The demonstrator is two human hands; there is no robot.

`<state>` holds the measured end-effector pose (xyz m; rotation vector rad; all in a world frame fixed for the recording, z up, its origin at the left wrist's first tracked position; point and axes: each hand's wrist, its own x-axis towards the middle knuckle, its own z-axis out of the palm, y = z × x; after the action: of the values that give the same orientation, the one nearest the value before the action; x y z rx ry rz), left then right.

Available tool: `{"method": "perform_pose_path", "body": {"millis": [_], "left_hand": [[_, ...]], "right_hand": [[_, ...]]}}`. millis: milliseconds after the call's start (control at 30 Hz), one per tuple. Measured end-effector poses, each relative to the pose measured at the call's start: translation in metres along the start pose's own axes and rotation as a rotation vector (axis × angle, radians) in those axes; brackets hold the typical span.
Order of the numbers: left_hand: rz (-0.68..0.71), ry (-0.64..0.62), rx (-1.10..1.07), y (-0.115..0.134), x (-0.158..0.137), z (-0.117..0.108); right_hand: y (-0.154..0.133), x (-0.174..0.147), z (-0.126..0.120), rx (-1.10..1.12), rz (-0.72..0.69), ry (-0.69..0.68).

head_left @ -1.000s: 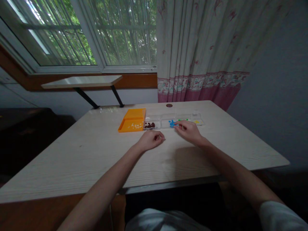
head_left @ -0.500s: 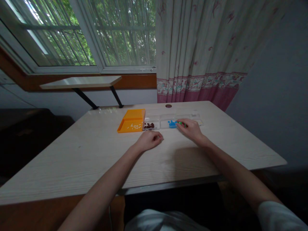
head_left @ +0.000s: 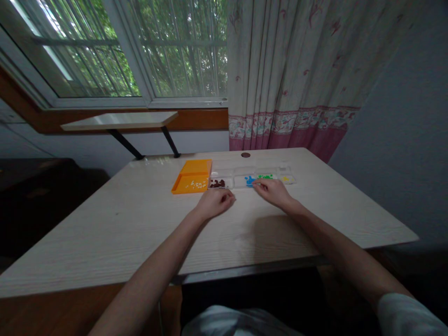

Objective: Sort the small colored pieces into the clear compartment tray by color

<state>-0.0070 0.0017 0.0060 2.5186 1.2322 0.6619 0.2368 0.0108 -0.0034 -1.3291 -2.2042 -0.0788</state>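
My right hand has its fingertips pinched at the small blue pieces in a clear plastic box; whatever lies between them is too small to make out. Just beyond that hand are small green pieces, and to the right lie yellow ones, also in clear boxes. My left hand rests on the table with loosely curled fingers and shows nothing in them. It is in front of the clear box holding dark brown pieces. An open orange box with small white pieces stands left of the row.
The boxes stand in a row on a pale wooden table, their lids open toward the back. A raised shelf on black legs is at the back left. Behind the table are a window and a curtain. A round cable hole is near the rear edge.
My right hand has moved a little left and toward me, from the green pieces to the blue ones, uncovering the green and yellow pieces. The left hand stays almost in place.
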Motion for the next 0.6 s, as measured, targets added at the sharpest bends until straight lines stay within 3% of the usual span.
{"method": "perform_pose_path", "body": {"millis": [167,300,400,600], "left_hand": [[-0.064,0.086,0.020,-0.009,0.000,-0.017],[-0.219,0.161,0.147,-0.029,0.002,-0.042],[-0.504,0.251,0.314,-0.060,0.001,-0.066],[-0.878,0.271,0.224,-0.143,-0.008,-0.100]], "right_hand": [[-0.034,-0.011,0.006,0.089,-0.324,-0.218],[-0.051,-0.016,0.013,0.108,-0.428,-0.317],[-0.054,-0.018,0.014,0.112,-0.444,-0.355],[-0.055,-0.018,0.012,0.105,-0.459,-0.349]]}}
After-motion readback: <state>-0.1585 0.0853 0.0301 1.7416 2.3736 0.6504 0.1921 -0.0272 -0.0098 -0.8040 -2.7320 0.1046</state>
